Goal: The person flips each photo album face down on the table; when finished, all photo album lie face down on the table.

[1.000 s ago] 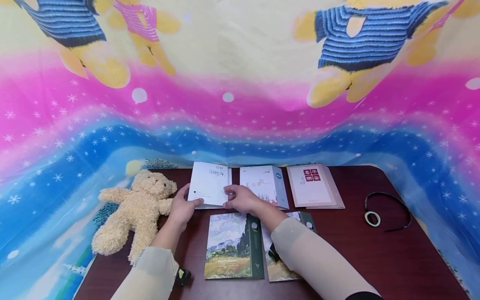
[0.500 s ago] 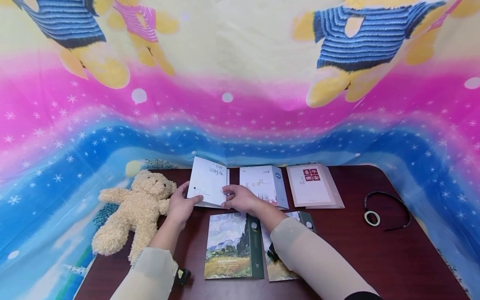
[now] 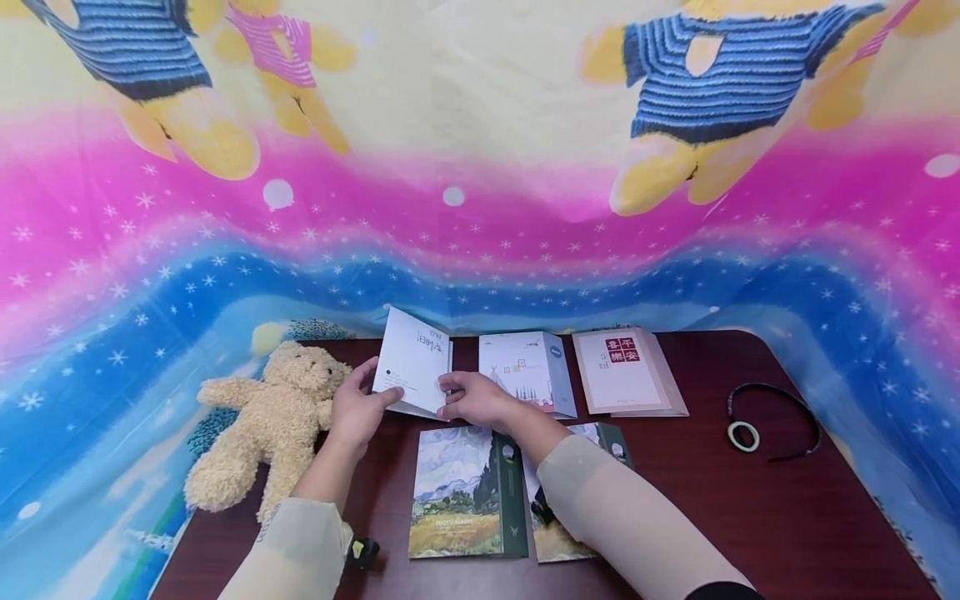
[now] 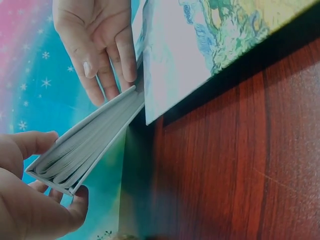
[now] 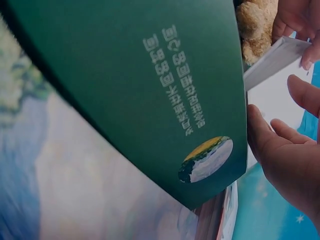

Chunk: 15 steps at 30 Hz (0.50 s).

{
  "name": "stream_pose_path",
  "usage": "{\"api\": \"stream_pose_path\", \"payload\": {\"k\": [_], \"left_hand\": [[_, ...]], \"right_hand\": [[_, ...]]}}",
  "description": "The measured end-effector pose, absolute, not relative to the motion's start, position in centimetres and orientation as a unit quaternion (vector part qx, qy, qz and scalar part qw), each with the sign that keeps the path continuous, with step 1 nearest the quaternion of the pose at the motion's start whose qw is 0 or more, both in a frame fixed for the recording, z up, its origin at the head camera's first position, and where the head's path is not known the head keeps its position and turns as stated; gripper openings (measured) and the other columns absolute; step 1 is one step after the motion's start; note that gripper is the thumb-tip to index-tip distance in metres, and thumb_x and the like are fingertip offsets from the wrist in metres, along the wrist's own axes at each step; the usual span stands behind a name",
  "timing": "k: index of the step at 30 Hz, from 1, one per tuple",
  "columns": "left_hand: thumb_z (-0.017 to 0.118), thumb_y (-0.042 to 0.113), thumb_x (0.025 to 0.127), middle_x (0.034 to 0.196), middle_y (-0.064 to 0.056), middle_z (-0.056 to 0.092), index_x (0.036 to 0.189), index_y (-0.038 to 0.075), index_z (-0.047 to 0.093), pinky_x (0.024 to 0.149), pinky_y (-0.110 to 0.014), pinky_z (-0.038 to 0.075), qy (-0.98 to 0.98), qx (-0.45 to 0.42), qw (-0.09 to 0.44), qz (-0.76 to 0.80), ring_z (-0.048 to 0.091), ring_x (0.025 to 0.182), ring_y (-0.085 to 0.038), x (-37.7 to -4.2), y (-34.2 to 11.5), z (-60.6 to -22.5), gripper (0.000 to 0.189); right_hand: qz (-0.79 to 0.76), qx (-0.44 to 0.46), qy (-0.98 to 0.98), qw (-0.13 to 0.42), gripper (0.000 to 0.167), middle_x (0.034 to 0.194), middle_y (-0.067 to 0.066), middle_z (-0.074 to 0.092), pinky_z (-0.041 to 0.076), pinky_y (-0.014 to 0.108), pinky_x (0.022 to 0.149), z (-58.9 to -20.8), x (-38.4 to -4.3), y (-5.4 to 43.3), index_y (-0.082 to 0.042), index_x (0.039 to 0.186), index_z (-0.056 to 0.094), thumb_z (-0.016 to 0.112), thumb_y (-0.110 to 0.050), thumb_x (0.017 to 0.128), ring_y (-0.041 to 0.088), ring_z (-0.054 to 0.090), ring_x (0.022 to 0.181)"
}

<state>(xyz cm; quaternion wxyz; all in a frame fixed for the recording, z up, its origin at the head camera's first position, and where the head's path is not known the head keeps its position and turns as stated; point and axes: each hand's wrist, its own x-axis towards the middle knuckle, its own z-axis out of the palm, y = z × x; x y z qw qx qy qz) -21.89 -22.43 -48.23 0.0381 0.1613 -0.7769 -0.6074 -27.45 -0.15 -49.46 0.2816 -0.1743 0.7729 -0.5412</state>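
Note:
A white photo album (image 3: pixel 412 358) with dark lettering on its cover is tilted up over the back of the table. My left hand (image 3: pixel 356 410) grips its lower left side, thumb on the front cover and fingers behind. In the left wrist view, page edges show between the covers of the album (image 4: pixel 95 135). At the album's right edge is my right hand (image 3: pixel 476 398). Its fingers are loosely extended in the right wrist view, with thumb and fingers (image 5: pixel 285 135) apart.
Left of the album lies a teddy bear (image 3: pixel 281 425). Two more pale albums, one with a blue spine (image 3: pixel 562 375) and one with red squares (image 3: pixel 626 375), stand rightward. Nearer are two painted albums (image 3: pixel 461 492), one partly under the right forearm. A dark cord with a pale ring (image 3: pixel 744 437) lies right.
The white album has tilted further up at its top and shifted slightly left, with the left hand still gripping it. My right hand has moved slightly left along with it.

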Motion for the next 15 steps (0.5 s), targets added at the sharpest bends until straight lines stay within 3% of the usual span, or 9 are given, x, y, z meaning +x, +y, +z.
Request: {"api": "stream_pose_path", "payload": {"k": [9,15], "left_hand": [[0.077,0.006,0.090,0.155,-0.017,0.048,0.157,0.010,0.045,0.104,-0.043,0.052,-0.780,0.141,0.058,-0.608,0.051,0.139,-0.031,-21.8,-21.9,-47.4,0.075],[0.077,0.008,0.091,0.156,-0.016,0.042,0.155,0.008,0.048,0.102,-0.043,0.053,-0.792,0.129,0.078,-0.592,0.051,0.140,-0.031,-21.6,-21.4,-46.9,0.070]], "right_hand": [[-0.543,-0.170,0.770,0.289,0.066,0.149,0.012,0.055,0.056,0.040,0.096,-49.5,-27.5,-0.4,-0.006,0.152,0.051,0.078,-0.009,0.092,0.029,0.061,0.128],[-0.549,-0.179,0.758,0.303,0.067,0.152,0.013,0.052,0.056,0.042,0.097,-49.4,-27.3,-0.5,-0.005,0.153,0.049,0.077,-0.007,0.092,0.031,0.060,0.130]]}}
